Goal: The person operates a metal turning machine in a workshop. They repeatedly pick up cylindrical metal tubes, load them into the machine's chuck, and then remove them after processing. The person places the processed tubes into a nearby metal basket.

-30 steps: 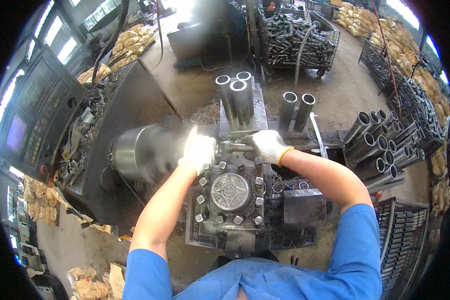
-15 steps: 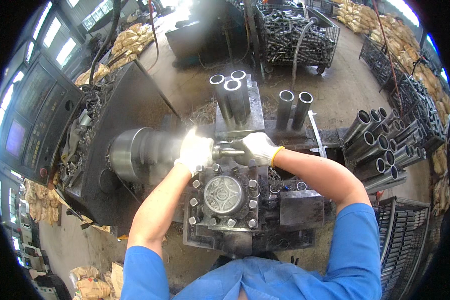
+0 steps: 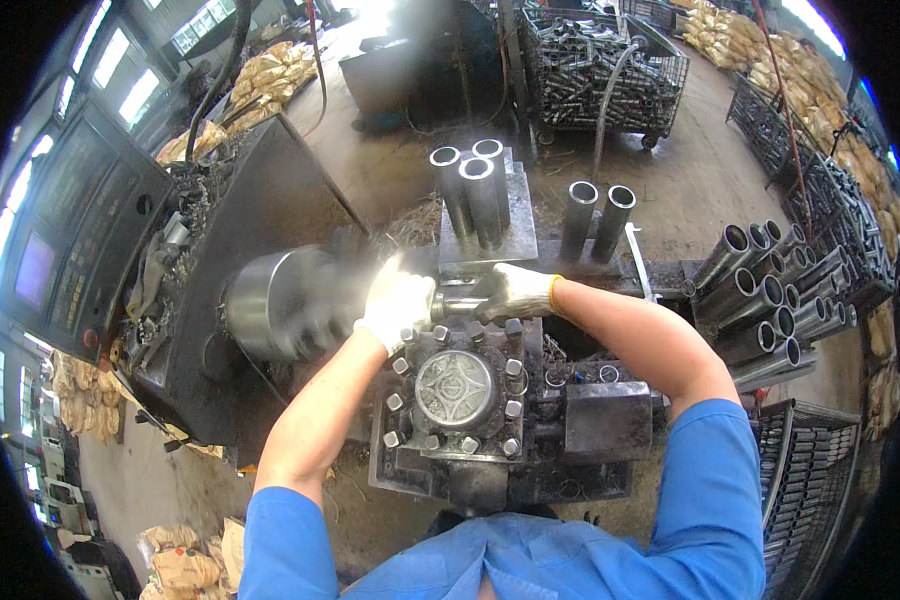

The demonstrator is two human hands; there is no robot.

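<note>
Gloved left hand [image 3: 398, 302] curls, its hold unclear; right hand [image 3: 518, 292] clasps a metal rod [image 3: 460, 304] between them, apparently aligning it; the next move calls for steadiness.

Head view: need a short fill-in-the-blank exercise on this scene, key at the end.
1. The left hand and right hand both wear gloves coloured ____.
2. On the raised metal block, ____ metal tubes stand upright.
3. The sleeves are coloured ____.
4. The control panel is near the picture's ____ edge.

Missing words: white; three; blue; left.
</note>
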